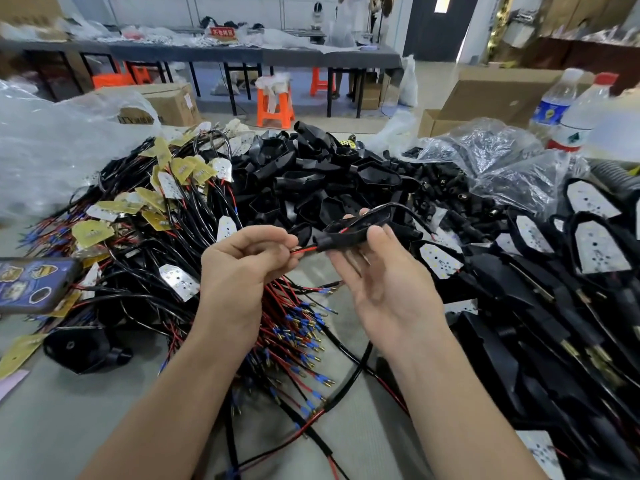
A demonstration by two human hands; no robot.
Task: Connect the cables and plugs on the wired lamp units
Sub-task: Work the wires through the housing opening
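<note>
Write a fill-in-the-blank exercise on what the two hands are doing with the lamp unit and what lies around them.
1. The right hand holds a ___ lamp housing.
2. The left hand pinches the ___ and black wires that leave the housing.
3. The phone lies at the ___ edge of the view.
4. Two water bottles stand at the far ___.

Missing words: black; red; left; right.
</note>
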